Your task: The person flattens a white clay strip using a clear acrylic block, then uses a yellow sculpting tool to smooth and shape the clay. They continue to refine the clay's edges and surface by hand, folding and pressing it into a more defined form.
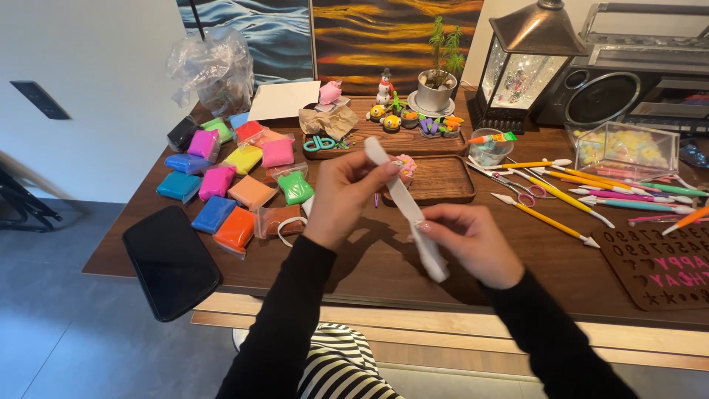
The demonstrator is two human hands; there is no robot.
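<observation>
Matt white clay strip [406, 203], wooden table [384, 273] (polished)

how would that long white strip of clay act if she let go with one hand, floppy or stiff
The white clay strip would probably droop: it already bends slightly between the left hand and right hand. It looks thin and soft, so it may stretch or tear. Likely very light.

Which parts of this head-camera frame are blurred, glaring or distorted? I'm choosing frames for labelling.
Head view: daylight, soft shadows under both hands; right hand and white clay strip slightly motion-softened; mild glare on the clear plastic box and lantern; table edge bows a little.
</observation>
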